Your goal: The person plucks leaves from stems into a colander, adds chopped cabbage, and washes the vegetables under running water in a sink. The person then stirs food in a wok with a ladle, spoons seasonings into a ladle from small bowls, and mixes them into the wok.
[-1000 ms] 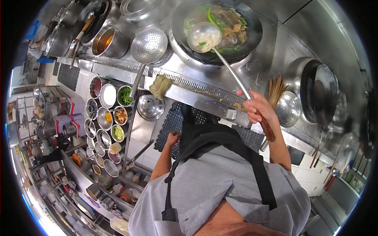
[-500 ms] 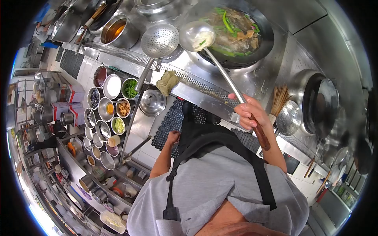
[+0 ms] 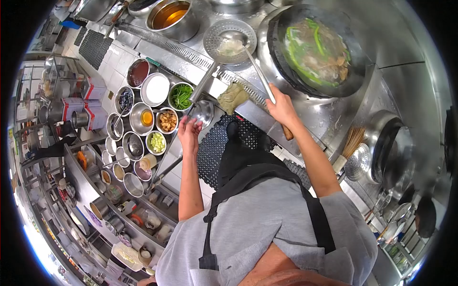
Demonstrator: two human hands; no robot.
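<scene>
My right hand [image 3: 281, 108] is closed around the long handle of a metal ladle [image 3: 259, 71]. The ladle's bowl lies over a perforated strainer [image 3: 224, 37], beside a wok [image 3: 360, 52] that holds green stalks and brown pieces in steaming broth [image 3: 312, 62]. My left hand [image 3: 190, 133] is raised, empty, with its fingers apart and slightly curled. It is near the tip of the strainer's handle [image 3: 205, 83] and a bowl of brown chunks [image 3: 168, 120].
Several bowls stand at the left, with chopped greens [image 3: 181, 97], white powder [image 3: 155, 89] and red sauce [image 3: 138, 73]. A pot of amber liquid [image 3: 172, 20] is at the top. A rag [image 3: 233, 98] lies on the stove edge. A bamboo brush [image 3: 352, 143] is at the right.
The ladle has moved left from the wok to over the strainer. My left hand has risen from beside my body toward the bowls, and its fingers have opened. The view has shifted left.
</scene>
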